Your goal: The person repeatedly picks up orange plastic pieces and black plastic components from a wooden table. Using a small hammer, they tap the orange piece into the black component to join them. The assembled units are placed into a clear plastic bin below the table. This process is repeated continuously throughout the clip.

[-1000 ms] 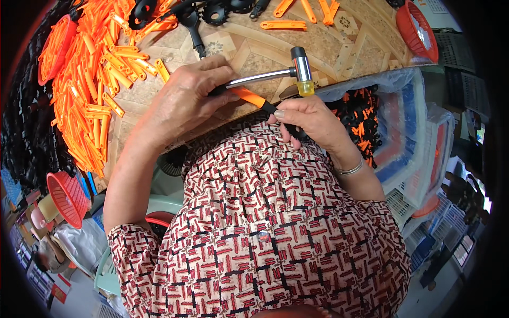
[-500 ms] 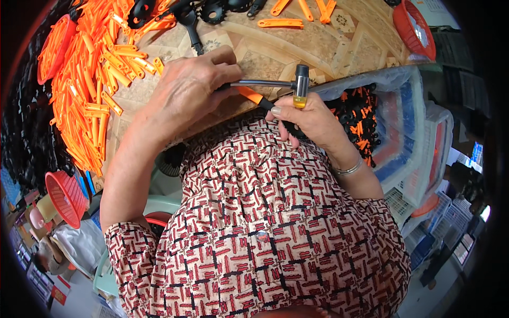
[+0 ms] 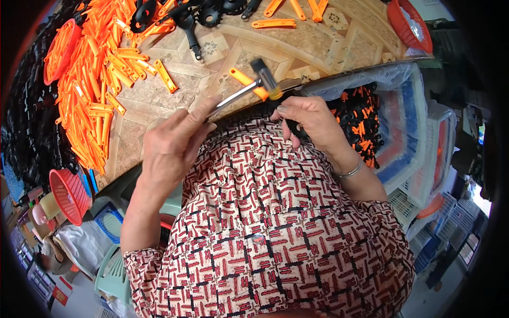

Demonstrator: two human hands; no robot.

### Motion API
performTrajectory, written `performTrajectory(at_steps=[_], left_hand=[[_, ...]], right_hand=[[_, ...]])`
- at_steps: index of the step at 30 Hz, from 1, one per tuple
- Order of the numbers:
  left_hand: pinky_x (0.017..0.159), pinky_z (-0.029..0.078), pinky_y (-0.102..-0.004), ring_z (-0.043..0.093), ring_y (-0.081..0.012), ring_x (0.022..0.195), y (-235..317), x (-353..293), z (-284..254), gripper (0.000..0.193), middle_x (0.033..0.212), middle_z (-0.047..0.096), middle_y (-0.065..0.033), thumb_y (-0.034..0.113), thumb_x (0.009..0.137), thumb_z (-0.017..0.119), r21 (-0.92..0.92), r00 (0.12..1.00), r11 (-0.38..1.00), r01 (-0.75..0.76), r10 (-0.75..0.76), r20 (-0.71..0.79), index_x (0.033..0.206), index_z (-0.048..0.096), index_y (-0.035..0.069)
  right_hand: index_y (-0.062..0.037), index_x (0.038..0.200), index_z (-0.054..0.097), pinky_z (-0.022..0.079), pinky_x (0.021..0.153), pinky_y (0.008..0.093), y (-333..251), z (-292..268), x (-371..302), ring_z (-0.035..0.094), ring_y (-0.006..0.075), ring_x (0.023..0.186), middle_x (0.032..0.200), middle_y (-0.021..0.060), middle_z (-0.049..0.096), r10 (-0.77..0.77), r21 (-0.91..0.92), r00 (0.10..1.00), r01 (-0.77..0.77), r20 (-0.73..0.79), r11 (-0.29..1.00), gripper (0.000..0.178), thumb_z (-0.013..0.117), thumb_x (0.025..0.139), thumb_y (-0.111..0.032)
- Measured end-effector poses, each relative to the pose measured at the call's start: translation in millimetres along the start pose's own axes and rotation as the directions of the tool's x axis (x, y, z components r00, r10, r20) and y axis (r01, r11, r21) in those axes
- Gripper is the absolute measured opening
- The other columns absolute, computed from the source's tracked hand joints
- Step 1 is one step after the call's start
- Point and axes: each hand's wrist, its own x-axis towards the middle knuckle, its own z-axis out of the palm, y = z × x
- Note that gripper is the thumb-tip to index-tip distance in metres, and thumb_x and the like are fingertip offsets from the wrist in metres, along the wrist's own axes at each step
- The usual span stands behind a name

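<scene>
My left hand [image 3: 175,140] is closed round the handle of a small hammer [image 3: 228,100]. The hammer's head, dark with a yellow end, slants over the table edge, right above an orange plastic handle [image 3: 243,77]. My right hand [image 3: 313,122] is closed on a black utensil piece [image 3: 293,127], mostly hidden by the fingers. The orange handle points up and left from that hand, apparently joined to the black piece; the hammer head covers part of it.
A big heap of orange handles [image 3: 90,90] covers the table's left side, with a red basket [image 3: 62,50] in it. Black utensil heads [image 3: 209,13] lie along the far side. To the right, a lined crate [image 3: 397,132] holds black and orange pieces. Another red basket [image 3: 408,26] stands far right.
My left hand has moved down and left, tilting the hammer; its head has shifted left over the orange handle. That handle now points higher up and left. My right hand stays nearly in place.
</scene>
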Motion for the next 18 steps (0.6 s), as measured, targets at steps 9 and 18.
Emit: performTrajectory(at_steps=[9, 18], left_hand=[[0.079, 0.054, -0.0287, 0.069, -0.0159, 0.089, 6.1, -12.9, 6.5, 0.046, 0.101, 0.073, -0.0108, -0.008, 0.084, 0.073, -0.071, 0.911, 0.996, -0.055, 0.021, -0.412, 0.129, 0.068, 0.003], [0.068, 0.053, -0.0329, 0.066, -0.0201, 0.075, -11.9, 17.4, 26.6, 0.037, 0.097, 0.072, -0.0114, 0.012, 0.084, 0.078, -0.291, 0.951, 0.936, 0.197, -0.254, -0.175, 0.120, 0.071, 0.007]], right_hand=[[0.0008, 0.091, 0.070, 0.044, 0.043, 0.0247, 15.1, 3.0, 7.4, 0.058, 0.0124, 0.045, 0.065, 0.0088, 0.067, -0.006, 0.096, 1.000, 0.008, -0.026, 0.995, 0.025, 0.061, 0.099, -0.021], [0.0014, 0.091, 0.070, 0.044, 0.042, 0.0237, 11.3, -0.4, 9.4, 0.059, 0.0118, 0.046, 0.065, 0.0082, 0.067, 0.000, 0.048, 1.000, 0.000, 0.005, 0.999, 0.026, 0.061, 0.100, -0.021]])
